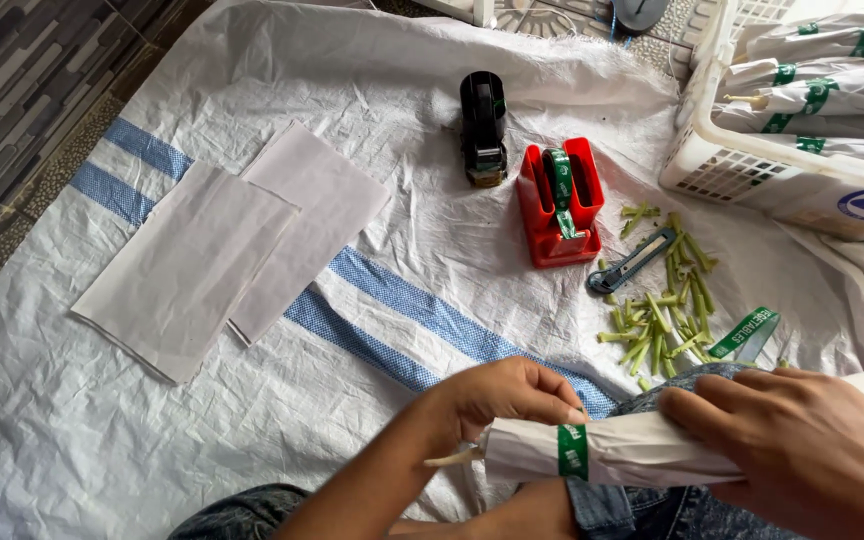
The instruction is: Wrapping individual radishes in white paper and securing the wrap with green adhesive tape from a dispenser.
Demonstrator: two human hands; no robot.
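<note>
Both hands closed around a paper-wrapped bundle (632,450), over the lap at the near edge of the white sack sheet (372,60). Left hand (507,395) pinching beside the green tape band (572,452), keeping the paper tight. Right hand (802,440) steadying the far end. Red tape holder (559,200) near, easy to reach.

Both forearms are bare, no sleeves, rings or watch; dark blue mottled jeans (642,505) cover the legs.
</note>
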